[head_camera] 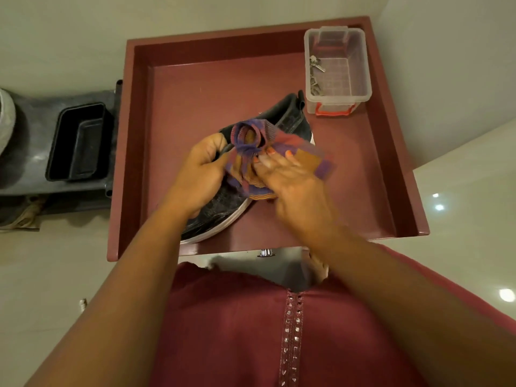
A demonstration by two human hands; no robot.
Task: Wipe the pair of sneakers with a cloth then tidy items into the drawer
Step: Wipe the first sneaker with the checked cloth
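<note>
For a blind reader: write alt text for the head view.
A person's right hand presses a striped purple-and-orange cloth onto a black white-soled sneaker, steadied by the left hand, inside an open maroon drawer. A clear plastic box holds keys.

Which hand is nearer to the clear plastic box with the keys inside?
The right hand. It lies on the cloth over the sneaker, below and left of the clear plastic box. The left hand grips the sneaker farther left.
</note>
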